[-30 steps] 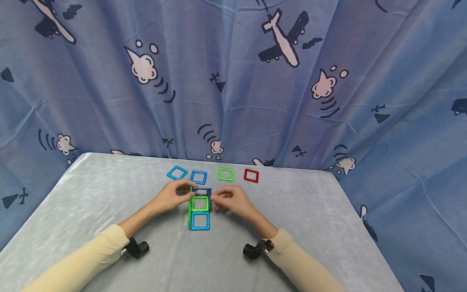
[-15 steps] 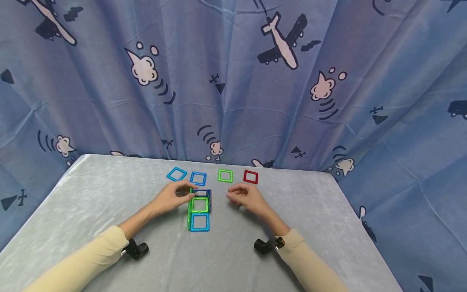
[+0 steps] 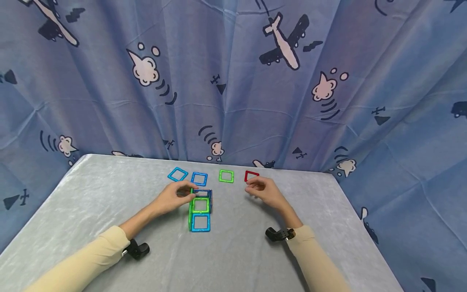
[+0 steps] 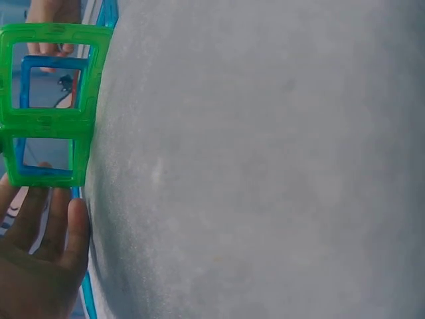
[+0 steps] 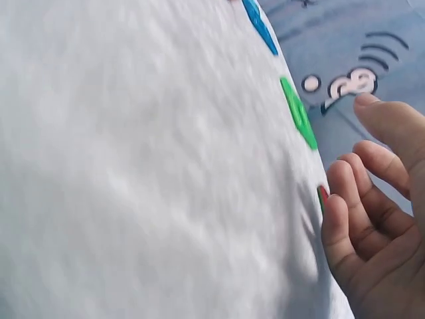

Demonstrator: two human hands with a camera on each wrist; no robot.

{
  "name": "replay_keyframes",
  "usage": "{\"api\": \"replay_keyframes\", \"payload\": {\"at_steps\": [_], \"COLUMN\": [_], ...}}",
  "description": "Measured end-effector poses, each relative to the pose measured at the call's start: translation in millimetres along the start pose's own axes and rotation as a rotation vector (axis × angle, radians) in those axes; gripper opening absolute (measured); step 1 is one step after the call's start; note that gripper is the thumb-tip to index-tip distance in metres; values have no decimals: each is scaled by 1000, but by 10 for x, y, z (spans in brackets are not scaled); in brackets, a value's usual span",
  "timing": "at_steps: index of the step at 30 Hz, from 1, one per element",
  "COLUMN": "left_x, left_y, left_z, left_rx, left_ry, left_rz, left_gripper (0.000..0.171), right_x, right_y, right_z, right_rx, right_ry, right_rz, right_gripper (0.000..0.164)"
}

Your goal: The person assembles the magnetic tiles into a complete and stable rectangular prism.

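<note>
Magnetic tiles form a small structure: an upright green wall point(image 4: 46, 121) at its left, blue panels standing at the far end and right, and a green tile point(image 3: 200, 211) and a blue tile point(image 3: 200, 230) in a row toward the near side. My left hand point(image 3: 170, 198) holds its far left corner between thumb and fingers; in the left wrist view the fingers reach behind the green wall's edge. Over at the right, my right hand point(image 3: 268, 192) hovers with loosely bent fingers, holding nothing. Its fingertips overlap the near side of a red square tile point(image 3: 246, 176).
Loose square tiles lie along the back of the grey cloth-covered table point(image 3: 313, 227): a turned blue one point(image 3: 173, 178), another blue one point(image 3: 198, 185) and a green one point(image 3: 226, 181). A blue patterned curtain point(image 3: 233, 101) hangs directly behind the table.
My right hand has left the structure's right side and moved right and slightly back, to the red tile. The left hand and the structure have stayed in place.
</note>
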State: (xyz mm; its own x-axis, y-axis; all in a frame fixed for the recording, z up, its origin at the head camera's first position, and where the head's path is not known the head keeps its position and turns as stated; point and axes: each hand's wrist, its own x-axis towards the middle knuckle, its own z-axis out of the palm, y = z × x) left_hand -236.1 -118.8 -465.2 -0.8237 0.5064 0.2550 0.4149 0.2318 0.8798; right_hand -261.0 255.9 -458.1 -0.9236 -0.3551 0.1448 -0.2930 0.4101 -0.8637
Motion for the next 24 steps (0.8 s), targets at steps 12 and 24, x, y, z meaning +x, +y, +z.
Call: {"api": "replay_keyframes", "payload": {"at_steps": [12,24], "left_x": [6,4], "left_y": [2,0], "left_z": [5,12], "left_rx": [7,9], "left_ry": [-6,-4], "left_rz": [9,-3], "left_gripper": [27,27], "right_x": [45,183], "right_y": [185,255], "right_z": [-201,-218], "right_rx": [-149,-200], "right_ry": [96,117], "right_rz": [1,32], "right_gripper": [32,37]}}
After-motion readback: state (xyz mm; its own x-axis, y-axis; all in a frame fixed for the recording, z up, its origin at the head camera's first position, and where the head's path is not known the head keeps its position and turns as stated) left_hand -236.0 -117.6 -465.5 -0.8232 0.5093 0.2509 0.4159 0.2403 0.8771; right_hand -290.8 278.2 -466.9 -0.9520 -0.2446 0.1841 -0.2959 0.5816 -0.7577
